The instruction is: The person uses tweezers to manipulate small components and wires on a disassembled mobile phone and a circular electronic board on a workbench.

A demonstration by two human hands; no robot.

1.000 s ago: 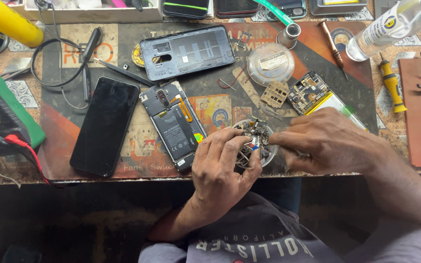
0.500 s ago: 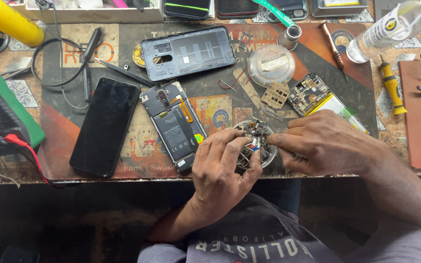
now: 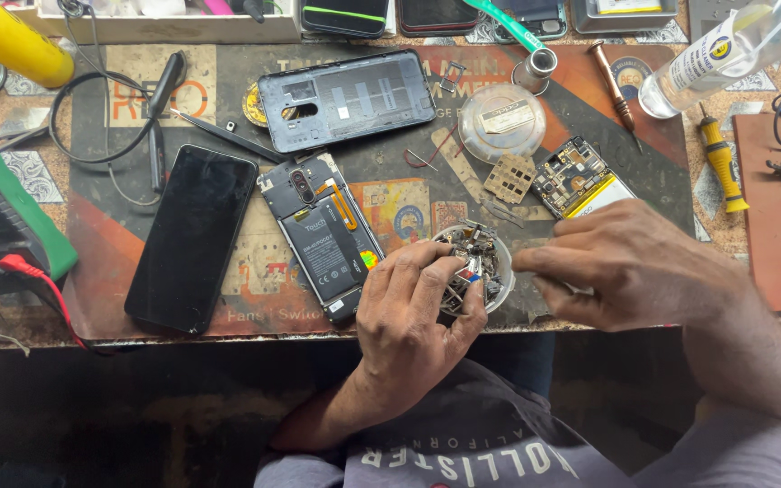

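Pinching a small blue-and-red part [image 3: 470,268], the left hand [image 3: 413,316] is curling half-closed over the small dish of scrap parts [image 3: 496,291]. The right hand [image 3: 630,262] is resting just right of the dish, fingers loosely closed, holding nothing visible. The opened phone [image 3: 323,237] is lying left of the dish, on the tabletop [image 3: 752,239].

We see even, bright overhead light on the desk [image 3: 589,90], sharp focus, faint glare on the black phone screen [image 3: 192,237], darkness below the near edge.
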